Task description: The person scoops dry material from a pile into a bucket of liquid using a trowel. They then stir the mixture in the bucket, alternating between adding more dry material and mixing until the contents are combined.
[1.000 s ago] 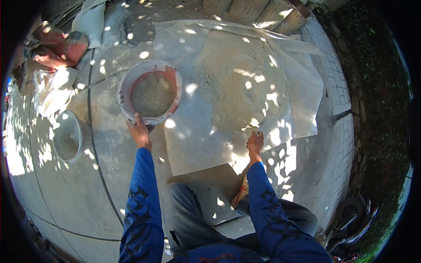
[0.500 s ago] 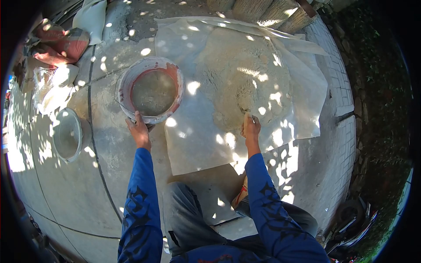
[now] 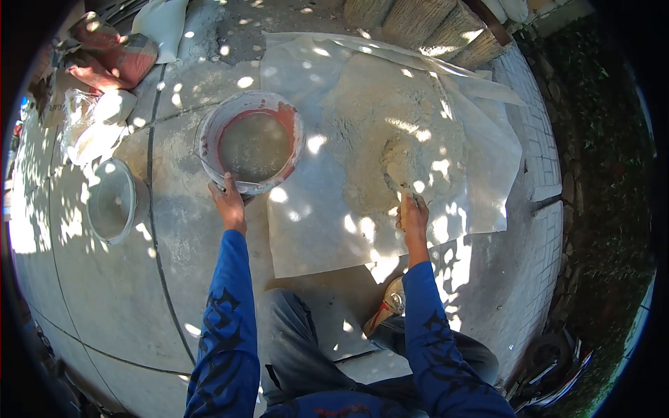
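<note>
My left hand [image 3: 230, 205] is closed on the near rim of a white bucket [image 3: 298, 143] with reddish stains around its inner wall. Murky grey water [image 3: 255, 148] stands inside it. My right hand [image 3: 414, 221] is wrapped round the pale handle of a trowel [image 3: 406, 200]. Its blade, hard to make out, reaches into a hollow in a flat bed of wet grey mortar [image 3: 362, 139]. Under the mortar lies a whitish plastic sheet [image 3: 306, 244], and the bucket stands beside its left edge.
A second, translucent tub [image 3: 134, 209] stands on the concrete at the left. Red and white bags [image 3: 125, 63] and crumpled clear plastic [image 3: 87, 132] lie at the upper left. Log-like posts [image 3: 418, 31] are at the back. My shoe [image 3: 392, 299] is near the sheet's front edge.
My right hand has shifted slightly right and nearer to me with the trowel, and the hollow in the mortar looks wider. My left hand stays on the bucket rim; the view has moved slightly.
</note>
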Available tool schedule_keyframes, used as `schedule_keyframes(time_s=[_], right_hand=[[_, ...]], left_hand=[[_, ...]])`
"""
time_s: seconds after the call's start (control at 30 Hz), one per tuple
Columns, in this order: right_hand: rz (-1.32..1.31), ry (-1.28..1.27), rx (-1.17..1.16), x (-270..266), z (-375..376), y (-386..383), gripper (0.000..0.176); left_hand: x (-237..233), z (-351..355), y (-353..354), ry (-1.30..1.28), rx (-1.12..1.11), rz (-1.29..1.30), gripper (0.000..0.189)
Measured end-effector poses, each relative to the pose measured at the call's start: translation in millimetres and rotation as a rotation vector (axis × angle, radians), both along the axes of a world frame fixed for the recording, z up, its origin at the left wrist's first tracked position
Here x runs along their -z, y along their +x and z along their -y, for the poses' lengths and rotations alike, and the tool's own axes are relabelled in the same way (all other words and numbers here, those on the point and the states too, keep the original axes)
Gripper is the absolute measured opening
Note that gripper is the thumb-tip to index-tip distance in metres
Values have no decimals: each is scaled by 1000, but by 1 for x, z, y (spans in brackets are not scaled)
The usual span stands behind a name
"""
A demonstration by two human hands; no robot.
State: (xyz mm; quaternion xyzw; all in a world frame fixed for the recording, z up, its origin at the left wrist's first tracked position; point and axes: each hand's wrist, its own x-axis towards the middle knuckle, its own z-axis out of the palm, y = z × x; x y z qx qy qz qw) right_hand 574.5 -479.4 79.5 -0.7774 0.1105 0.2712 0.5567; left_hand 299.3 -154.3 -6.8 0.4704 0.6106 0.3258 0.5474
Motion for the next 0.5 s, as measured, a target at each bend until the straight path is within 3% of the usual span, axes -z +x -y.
schedule_keyframes(time_s=[0.5], right_hand=[[17, 9, -118, -55, -11, -1, 25]], left_hand=[[-32, 13, 9, 22, -6, -46, 82]])
